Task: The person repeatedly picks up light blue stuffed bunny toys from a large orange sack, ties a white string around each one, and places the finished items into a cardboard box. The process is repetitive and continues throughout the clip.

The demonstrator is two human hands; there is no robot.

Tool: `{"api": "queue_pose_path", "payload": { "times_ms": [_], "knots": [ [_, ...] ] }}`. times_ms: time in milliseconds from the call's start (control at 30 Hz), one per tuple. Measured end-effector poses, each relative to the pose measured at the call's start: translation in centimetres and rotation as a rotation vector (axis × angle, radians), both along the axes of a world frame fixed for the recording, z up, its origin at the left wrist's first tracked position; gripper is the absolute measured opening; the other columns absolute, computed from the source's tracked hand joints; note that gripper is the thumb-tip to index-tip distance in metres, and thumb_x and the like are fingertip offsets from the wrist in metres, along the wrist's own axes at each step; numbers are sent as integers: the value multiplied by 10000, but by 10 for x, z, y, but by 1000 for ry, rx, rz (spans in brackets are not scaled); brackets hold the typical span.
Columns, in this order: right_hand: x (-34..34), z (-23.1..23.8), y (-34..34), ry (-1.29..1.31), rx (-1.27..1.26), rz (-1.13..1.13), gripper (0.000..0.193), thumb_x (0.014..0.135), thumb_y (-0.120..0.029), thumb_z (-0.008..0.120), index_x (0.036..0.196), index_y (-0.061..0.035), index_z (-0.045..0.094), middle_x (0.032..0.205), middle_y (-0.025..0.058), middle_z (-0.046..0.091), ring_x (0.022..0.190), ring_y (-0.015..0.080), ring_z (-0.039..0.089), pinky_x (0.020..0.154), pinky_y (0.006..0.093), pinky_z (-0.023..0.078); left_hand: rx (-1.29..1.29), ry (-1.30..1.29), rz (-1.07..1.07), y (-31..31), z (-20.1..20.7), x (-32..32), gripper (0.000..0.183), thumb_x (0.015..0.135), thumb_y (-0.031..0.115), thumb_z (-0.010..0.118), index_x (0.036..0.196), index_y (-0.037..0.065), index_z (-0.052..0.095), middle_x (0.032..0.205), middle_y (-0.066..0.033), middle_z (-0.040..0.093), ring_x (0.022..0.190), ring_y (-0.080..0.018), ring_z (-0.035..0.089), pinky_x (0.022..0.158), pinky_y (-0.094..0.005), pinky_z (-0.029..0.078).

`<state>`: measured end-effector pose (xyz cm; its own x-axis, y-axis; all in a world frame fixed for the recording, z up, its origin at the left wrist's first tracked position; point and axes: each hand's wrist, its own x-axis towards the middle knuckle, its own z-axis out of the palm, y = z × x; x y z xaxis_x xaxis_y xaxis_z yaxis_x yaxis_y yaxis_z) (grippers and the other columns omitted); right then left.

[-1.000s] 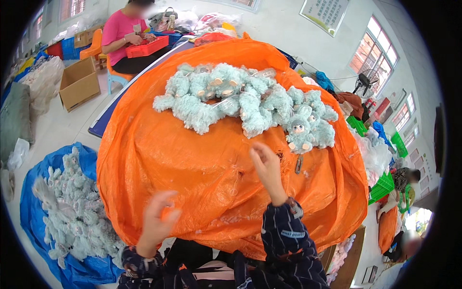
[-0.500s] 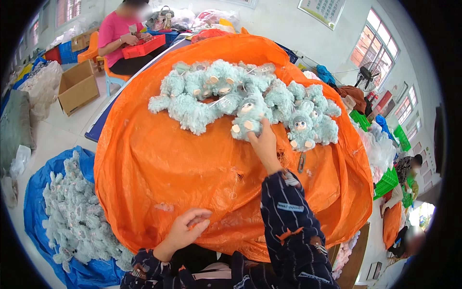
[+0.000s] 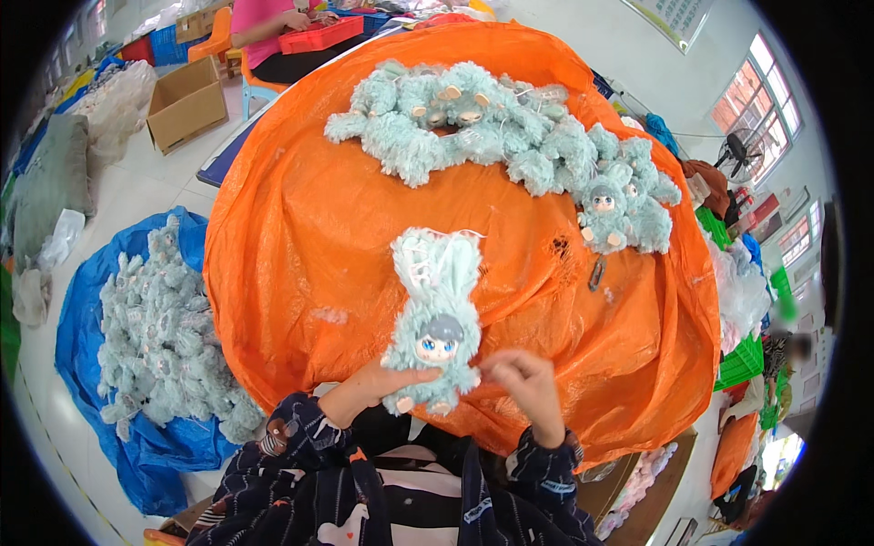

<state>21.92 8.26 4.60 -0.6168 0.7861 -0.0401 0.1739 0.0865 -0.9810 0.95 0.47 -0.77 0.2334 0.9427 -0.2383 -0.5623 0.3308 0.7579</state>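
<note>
A pale blue-green plush doll with long upright ears, a grey fringe and a blue-eyed face is in front of me, face up. Its ears have white strings about their tips. Across its lower body, my left hand grips it with the thumb on top. Beside the doll's right-side arm is my right hand, its fingers curled and smeared by motion; whether they pinch anything does not show. Farther off lies a pile of similar plush dolls, with one doll facing me at its right end.
An orange sheet covers the round work surface. On the left, a blue sheet holds a heap of plush pieces. A cardboard box stands beyond it. A person in pink holds a red tray. A dark metal tool lies on the orange sheet.
The plush doll has come from the pile toward me, out of my right hand's hold into my left hand. My right hand has drawn back beside it. The view has shifted.
</note>
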Motion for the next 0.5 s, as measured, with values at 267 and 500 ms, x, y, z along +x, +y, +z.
{"api": "queue_pose_path", "payload": {
  "times_ms": [267, 500],
  "knots": [
    [-39, 12, 4, 372, -349, -73, 381, 750, -84, 641, 1093, 0, 499, 985, 52, 568, 884, 139, 540, 762, 280, 439, 398, 385, -120, -16, -3, 19, 454, 766, 144, 647, 1163, 18, 467, 1100, -61, 540, 994, -142, 499, 874, -281, 391],
    [-50, 18, 5, 450, -272, -144, 319, 725, 9, 642, 1024, 4, 531, 958, 51, 580, 854, 129, 548, 727, 252, 449, 359, 351, -111, -17, -19, 17, 413, 781, 122, 623, 1154, 18, 478, 1055, -49, 551, 956, -124, 495, 844, -277, 404]
  ]
}}
